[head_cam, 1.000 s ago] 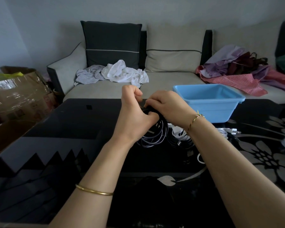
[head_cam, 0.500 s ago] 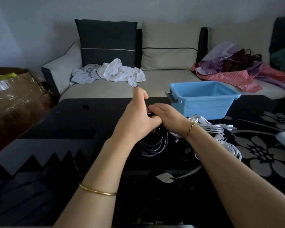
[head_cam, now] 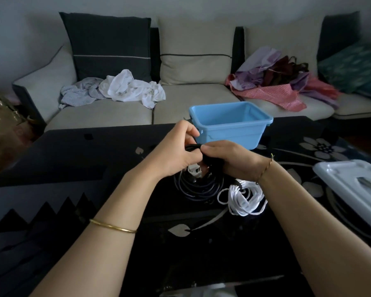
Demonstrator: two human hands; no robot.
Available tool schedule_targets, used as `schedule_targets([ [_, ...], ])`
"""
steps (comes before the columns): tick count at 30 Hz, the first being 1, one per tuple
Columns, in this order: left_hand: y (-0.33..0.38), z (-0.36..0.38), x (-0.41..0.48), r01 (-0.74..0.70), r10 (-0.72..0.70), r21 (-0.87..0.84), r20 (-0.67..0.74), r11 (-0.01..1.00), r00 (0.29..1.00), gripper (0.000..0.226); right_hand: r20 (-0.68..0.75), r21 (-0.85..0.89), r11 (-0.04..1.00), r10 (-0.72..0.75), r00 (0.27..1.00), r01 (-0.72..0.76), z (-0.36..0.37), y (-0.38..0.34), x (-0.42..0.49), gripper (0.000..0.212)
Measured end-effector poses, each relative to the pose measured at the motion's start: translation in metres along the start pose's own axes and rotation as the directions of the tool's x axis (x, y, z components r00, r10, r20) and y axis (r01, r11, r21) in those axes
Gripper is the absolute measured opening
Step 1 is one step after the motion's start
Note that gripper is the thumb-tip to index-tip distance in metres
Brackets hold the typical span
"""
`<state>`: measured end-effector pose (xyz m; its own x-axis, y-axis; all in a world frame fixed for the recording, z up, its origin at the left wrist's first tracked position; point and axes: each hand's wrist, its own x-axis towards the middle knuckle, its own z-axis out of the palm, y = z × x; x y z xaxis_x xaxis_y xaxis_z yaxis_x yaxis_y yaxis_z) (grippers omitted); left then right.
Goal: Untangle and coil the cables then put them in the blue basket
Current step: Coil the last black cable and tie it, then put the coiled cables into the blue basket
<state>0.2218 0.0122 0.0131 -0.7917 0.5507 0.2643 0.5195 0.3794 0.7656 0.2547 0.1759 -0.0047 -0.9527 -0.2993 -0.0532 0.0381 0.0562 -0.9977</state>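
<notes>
Where the hands (head_cam: 172,154) (head_cam: 230,160) meet, black cable (head_cam: 198,188) gripped, coil beneath

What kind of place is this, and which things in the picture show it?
Most likely a living room in a home. A sofa with cushions runs along the wall, loose clothes lie on its seat, and a low black table with a flower pattern stands before it.

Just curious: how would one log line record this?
left hand, right hand: grip coiled black cable | white cable bundle: on black table | blue plastic basket: looks empty
</notes>
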Motion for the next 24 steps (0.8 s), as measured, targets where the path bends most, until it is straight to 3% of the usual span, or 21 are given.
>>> schedule_targets([
  [4,0.014,0.007,0.035,-0.057,0.048,0.098,0.087,0.994,0.995,0.029,-0.108,0.084,0.996,0.010,0.994,-0.001,-0.028,-0.002,-0.004,0.019],
  [6,0.017,0.009,0.057,-0.030,0.024,0.056,0.104,0.998,0.994,0.023,-0.203,0.070,0.997,0.039,0.978,-0.026,-0.044,-0.002,-0.006,0.020],
  [9,0.004,0.014,0.093,-0.039,0.037,0.176,0.015,0.984,0.999,0.030,-0.443,0.070,0.994,0.107,0.890,-0.085,-0.065,-0.003,-0.010,0.023],
  [11,-0.013,0.021,0.110,-0.055,0.027,0.364,0.082,0.930,0.996,0.036,-0.557,0.155,0.984,0.165,0.814,-0.093,-0.072,-0.002,-0.015,0.025],
  [13,-0.027,0.035,0.124,-0.085,-0.017,0.538,0.181,0.839,0.983,0.026,-0.597,0.255,0.964,0.214,0.773,-0.070,-0.080,-0.003,-0.021,0.026],
  [16,-0.036,0.047,0.135,-0.109,0.025,0.691,0.132,0.715,0.991,0.034,-0.649,0.322,0.946,0.238,0.723,-0.022,-0.086,-0.006,-0.026,0.025],
  [19,-0.038,0.047,0.138,-0.125,0.060,0.708,0.116,0.695,0.991,0.034,-0.681,0.331,0.943,0.220,0.698,0.025,-0.085,-0.010,-0.029,0.024],
  [24,-0.049,0.024,0.125,-0.070,-0.033,0.690,0.135,0.721,0.990,0.032,-0.703,0.299,0.950,0.153,0.695,0.094,-0.074,-0.023,-0.029,0.022],
])
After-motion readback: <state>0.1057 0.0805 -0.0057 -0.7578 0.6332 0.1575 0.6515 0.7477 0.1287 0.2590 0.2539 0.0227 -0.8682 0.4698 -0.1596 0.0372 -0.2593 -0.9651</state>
